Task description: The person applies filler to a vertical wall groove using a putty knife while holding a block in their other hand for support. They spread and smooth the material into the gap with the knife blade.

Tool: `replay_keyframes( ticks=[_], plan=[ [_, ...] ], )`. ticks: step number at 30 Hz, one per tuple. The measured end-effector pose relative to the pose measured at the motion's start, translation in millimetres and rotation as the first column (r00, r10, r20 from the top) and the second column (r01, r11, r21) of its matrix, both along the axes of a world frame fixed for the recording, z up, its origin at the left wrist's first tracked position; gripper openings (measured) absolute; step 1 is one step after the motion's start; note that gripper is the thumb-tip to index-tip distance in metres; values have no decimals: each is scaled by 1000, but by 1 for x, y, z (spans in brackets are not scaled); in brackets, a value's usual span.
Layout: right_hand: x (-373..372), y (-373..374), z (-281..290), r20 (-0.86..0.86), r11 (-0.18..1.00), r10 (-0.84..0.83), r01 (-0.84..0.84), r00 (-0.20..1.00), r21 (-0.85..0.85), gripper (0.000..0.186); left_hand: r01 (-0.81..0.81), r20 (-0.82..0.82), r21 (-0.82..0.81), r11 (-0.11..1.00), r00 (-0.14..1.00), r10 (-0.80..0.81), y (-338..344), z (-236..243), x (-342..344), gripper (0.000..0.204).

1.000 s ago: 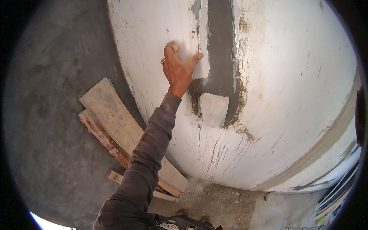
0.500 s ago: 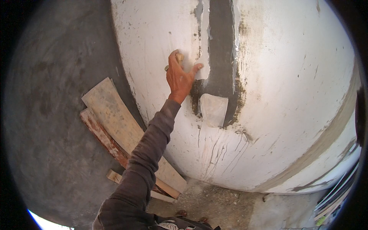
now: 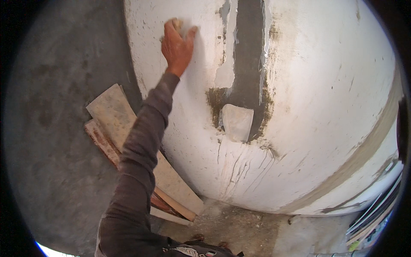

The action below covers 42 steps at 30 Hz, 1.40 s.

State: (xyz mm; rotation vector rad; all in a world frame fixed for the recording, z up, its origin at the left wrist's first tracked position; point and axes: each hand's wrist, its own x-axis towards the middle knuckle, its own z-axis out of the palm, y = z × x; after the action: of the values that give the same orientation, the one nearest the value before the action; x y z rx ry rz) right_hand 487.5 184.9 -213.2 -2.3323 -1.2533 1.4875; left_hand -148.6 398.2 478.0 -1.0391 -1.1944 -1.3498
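My left hand [image 3: 177, 49] is up against the white wall [image 3: 325, 85], left of the grey strip. Its back faces me and its thumb stretches out to the right. A small tan block-like piece [image 3: 177, 24] shows between thumb and fingers; most of it is hidden by the hand, and its exact kind cannot be made out. Down the wall runs a dark grey cement strip [image 3: 249, 51], with ragged pale filler [image 3: 225, 75] along its left edge. A whitish translucent cover [image 3: 238, 123] sits at the strip's lower end. My right hand is out of view.
Wooden boards [image 3: 115, 107] lean at the wall's left corner, beside a dark grey wall [image 3: 51, 120]. Long thin strips [image 3: 372, 218] lie at the lower right. Below is a rough, dusty concrete floor [image 3: 239, 225].
My left hand has moved up and to the left across the white wall, away from the pale filler edge, with the tan piece still in its fingers.
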Motion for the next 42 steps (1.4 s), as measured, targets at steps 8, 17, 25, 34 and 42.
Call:
replay_keyframes(
  ticks=[8, 17, 25, 34, 42],
  plan=[
    [31, -1, 23, 131, 937, 168, -199, 977, 288, 75, 52, -53, 47, 998, 997, -49, 6, 71, -8, 40],
    [-114, 123, 371, 398, 265, 400, -520, 826, 812, 68, 0, -226, 181, 984, 973, 41, 12, 67, -19, 35],
    [-280, 184, 563, 712, -298, 296, -647, 636, 702, 78, 41, -170, 122, 992, 985, -19, 7, 61, -23, 30],
    [-354, 218, 597, 746, -340, 58, -689, 664, 640, 78, 58, -226, 168, 984, 974, -19, 7, 62, -25, 29],
    [-374, 227, 605, 750, -384, -3, -694, 661, 609, 76, 54, -212, 145, 988, 977, -22, 7, 63, -25, 28]
  ],
)
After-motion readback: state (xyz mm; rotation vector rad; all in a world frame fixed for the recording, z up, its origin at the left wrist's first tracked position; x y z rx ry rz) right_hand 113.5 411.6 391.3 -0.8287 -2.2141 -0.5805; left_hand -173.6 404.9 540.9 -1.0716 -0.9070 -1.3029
